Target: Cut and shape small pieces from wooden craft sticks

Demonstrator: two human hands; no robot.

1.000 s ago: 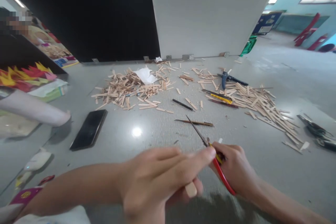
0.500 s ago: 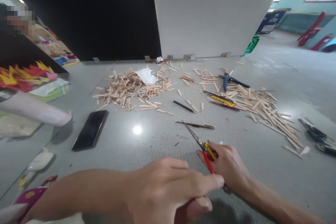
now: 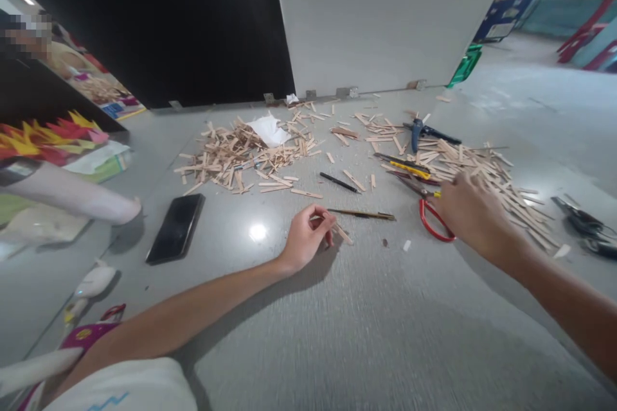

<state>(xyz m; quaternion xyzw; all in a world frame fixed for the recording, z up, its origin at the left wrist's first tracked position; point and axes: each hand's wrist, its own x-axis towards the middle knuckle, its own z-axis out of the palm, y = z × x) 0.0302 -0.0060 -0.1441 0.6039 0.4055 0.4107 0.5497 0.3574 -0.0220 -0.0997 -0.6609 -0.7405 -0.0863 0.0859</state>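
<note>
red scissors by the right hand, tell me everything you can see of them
The red scissors lie flat on the grey floor, just left of the right hand, which covers part of them. One red loop handle, plastic by the look, shows whole; a yellow part sits near the pivot. The thin dark metal blades look closed and point up-left toward the knives. Whether the hand grips them or only rests beside them cannot be told.

A grey floor carries everything. Far left lies a heap of wooden sticks with white paper; far right, a second stick pile. A black phone lies left, red-handled scissors right, a black pen between.
</note>
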